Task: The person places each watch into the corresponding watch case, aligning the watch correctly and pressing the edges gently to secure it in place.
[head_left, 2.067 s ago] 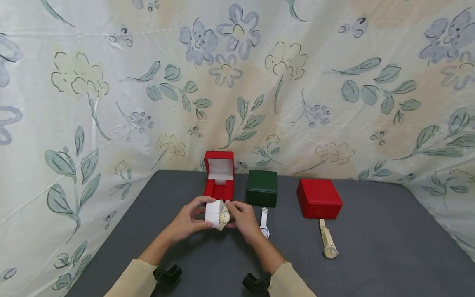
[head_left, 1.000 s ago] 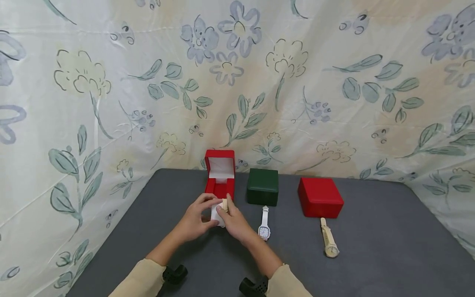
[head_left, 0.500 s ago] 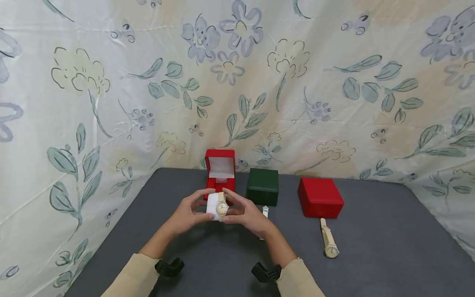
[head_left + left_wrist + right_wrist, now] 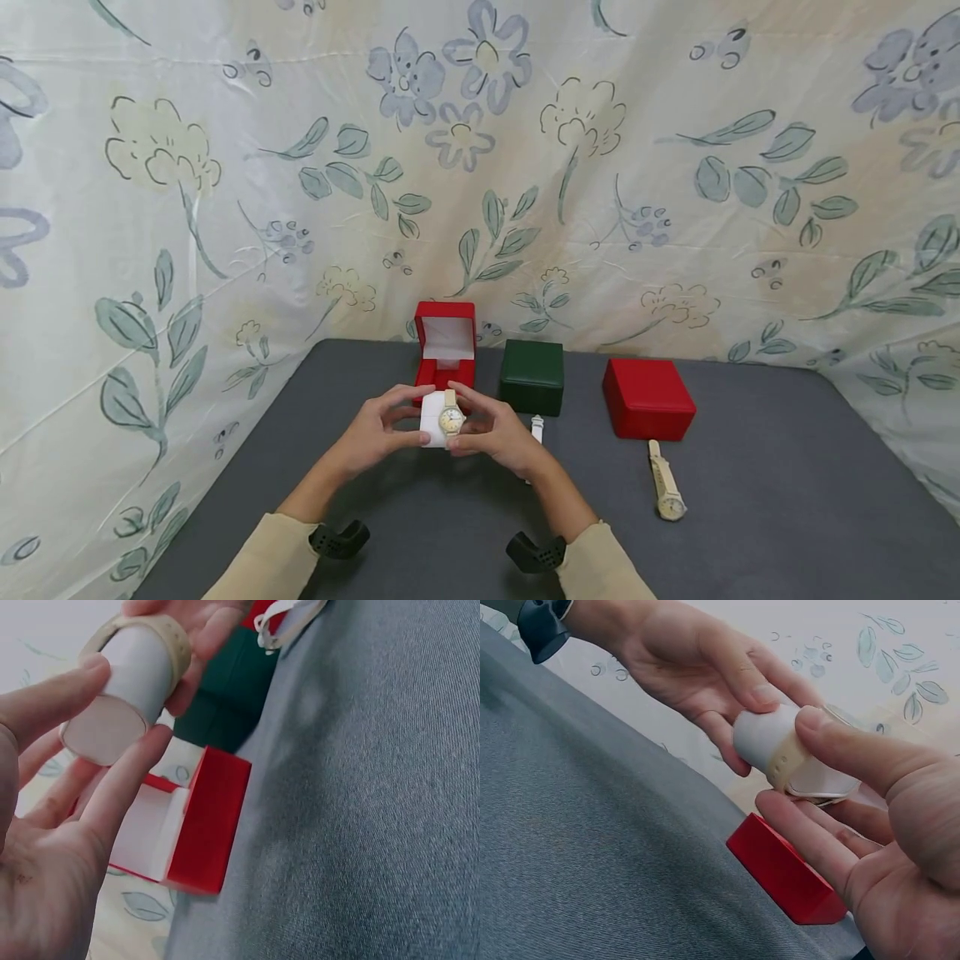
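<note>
Both hands hold a white watch pillow in front of the open red watch box (image 4: 446, 333). My left hand (image 4: 369, 435) pinches its left end between thumb and fingers. A cream-strapped wristwatch (image 4: 452, 420) is wrapped around the right end, its dial facing up toward the head view. My right hand (image 4: 504, 429) grips that end, thumb below and fingers above. In the left wrist view the flat round end of the pillow (image 4: 105, 731) shows. The right wrist view shows the holed strap (image 4: 786, 761) around the pillow, under my right thumb.
A shut green box (image 4: 531, 377) and a shut red box (image 4: 648, 398) stand to the right at the back of the grey table (image 4: 772, 467). A cream watch (image 4: 663, 483) lies before the red one. My right forearm partly hides a white watch (image 4: 537, 428).
The watch and pillow turned: the right hand covered the dial a second ago, and now it faces the head view. The right hand shifted its grip, its forearm moving right over the white watch.
</note>
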Demonstrator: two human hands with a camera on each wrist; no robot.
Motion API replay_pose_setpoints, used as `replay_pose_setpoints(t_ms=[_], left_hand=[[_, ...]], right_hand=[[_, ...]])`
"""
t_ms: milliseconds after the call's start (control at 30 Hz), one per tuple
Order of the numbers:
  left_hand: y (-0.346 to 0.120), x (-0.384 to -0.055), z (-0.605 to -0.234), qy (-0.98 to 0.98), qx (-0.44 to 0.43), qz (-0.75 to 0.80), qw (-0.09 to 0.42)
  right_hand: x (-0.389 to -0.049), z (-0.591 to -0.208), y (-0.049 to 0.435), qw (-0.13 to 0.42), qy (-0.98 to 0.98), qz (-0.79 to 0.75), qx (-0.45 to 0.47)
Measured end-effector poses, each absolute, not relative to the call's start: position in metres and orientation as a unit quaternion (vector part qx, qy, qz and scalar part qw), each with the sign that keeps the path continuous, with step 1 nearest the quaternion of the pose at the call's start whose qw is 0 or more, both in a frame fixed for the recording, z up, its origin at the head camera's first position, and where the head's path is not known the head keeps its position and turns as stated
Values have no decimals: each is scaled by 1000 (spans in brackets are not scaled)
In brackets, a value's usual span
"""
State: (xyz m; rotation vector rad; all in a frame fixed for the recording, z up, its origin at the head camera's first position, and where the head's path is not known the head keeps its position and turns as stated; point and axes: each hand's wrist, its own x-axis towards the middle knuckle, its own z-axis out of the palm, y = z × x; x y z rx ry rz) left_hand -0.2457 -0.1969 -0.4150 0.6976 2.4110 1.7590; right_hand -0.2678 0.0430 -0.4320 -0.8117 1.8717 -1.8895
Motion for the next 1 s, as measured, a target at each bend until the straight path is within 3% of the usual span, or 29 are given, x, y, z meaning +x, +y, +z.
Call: replay_pose_setpoints(t_ms=[500, 1000], left_hand=[[-182, -246, -413, 786, 232, 573, 21], [-179, -251, -419, 780, 255, 570, 25]], right_hand=[[-268, -433, 40, 136, 698, -647, -276], [-266, -438, 34, 169, 648, -706, -229]])
